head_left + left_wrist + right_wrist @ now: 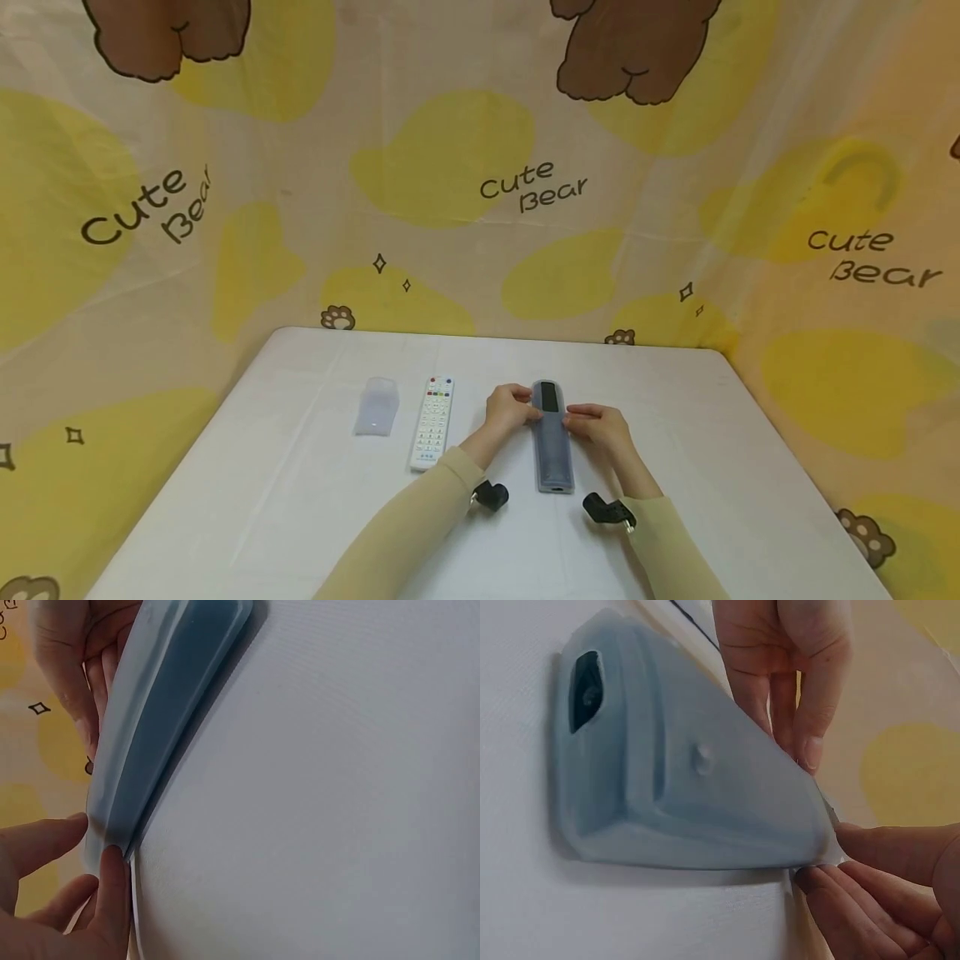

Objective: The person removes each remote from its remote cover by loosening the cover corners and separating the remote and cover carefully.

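On the white table, a long remote control in a bluish-grey translucent cover lies lengthwise, a dark panel showing at its far end. My left hand pinches the cover's left edge near that panel. Across from it, the fingers and thumb of my right hand grip the right edge. In the right wrist view, the right thumb and fingertips hold the rim, and a small opening shows in the near end. The left wrist view shows the cover's side close up; the buttons are hidden.
Left of the hands lies a white remote control with many buttons. Further left is a small translucent piece lying flat. Behind the table hangs a yellow patterned cloth. Black wrist cameras sit beneath the wrists.
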Demonstrator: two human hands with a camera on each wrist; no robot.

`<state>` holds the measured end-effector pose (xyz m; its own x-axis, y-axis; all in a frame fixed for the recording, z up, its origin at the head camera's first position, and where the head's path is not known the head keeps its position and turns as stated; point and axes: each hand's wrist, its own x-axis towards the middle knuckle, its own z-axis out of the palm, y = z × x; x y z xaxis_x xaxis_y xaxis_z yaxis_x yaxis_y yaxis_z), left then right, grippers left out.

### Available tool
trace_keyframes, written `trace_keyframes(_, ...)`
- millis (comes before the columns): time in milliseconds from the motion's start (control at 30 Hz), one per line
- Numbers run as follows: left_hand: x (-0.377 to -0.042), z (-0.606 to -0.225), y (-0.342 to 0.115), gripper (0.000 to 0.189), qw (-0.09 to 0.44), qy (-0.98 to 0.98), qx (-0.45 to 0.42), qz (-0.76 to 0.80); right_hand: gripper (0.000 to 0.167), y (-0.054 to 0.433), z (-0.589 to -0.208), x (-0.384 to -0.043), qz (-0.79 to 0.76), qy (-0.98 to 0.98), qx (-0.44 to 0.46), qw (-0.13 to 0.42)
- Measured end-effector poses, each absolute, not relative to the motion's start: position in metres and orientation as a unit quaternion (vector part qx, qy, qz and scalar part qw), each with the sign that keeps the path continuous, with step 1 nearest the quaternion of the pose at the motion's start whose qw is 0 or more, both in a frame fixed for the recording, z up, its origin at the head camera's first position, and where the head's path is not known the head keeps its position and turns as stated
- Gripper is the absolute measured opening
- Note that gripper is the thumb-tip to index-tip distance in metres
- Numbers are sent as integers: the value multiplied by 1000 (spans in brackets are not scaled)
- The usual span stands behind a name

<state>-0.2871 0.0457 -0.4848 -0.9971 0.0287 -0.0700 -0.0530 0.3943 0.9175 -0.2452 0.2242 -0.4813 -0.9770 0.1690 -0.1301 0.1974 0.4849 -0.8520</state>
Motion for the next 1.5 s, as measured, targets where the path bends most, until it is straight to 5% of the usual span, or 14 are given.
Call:
trace_keyframes(733, -303, -488, 50, 46, 72, 801, 27, 594, 41, 223, -479, -254, -597, 792, 119, 46)
trace_keyframes(1500, -309, -492, 54, 44, 97, 707, -3, 700, 41, 225, -478, -254, -622, 770, 138, 23)
